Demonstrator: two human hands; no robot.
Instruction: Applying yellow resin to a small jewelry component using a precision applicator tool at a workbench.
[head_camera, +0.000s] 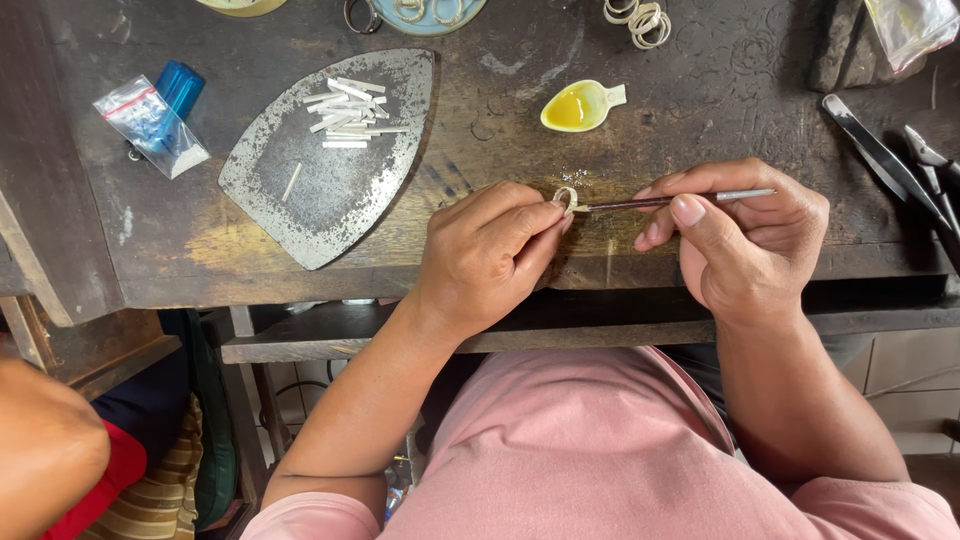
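My left hand pinches a small pale metal ring against the dark wooden bench, fingers curled around it. My right hand grips a thin metal tool like a pen. The tool's tip touches the ring from the right. A few tiny bright specks lie on the bench just behind the ring.
A worn iron-shaped metal plate with several pale strips lies left. A small yellow dish of liquid, loose rings, a plastic bag, a blue container and pliers surround my hands. Another person's arm shows lower left.
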